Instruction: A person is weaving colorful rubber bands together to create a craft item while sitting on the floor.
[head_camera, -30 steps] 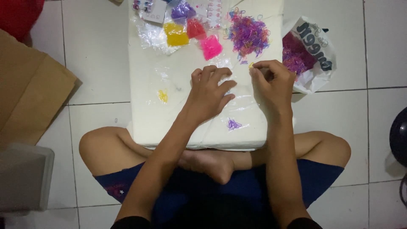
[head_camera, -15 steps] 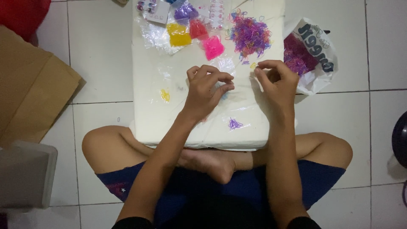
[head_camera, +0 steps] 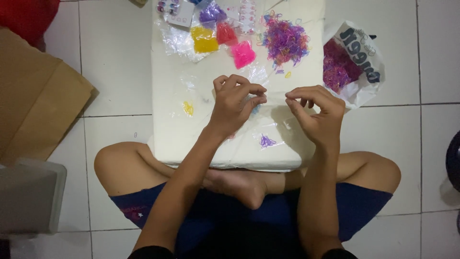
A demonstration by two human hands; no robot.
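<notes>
Brown cardboard (head_camera: 33,96) lies on the tiled floor at far left. On the white counter (head_camera: 167,129), a small yellow packet (head_camera: 188,108) sits apart; further up lie yellow (head_camera: 204,40) and pink (head_camera: 243,53) packets. Left hand (head_camera: 235,103): fingers curled, thumb and forefinger pressed together, apparently pinching a clear film or small bag; contents too small to tell. Right hand (head_camera: 316,115): fingertips pinched likewise, level with the left. A loose heap of purple bands (head_camera: 285,41) lies beyond; an open white bag (head_camera: 354,62) at right holds more. Risk: loose bands near the counter's edge could scatter onto the floor if the film is pulled sharply
</notes>
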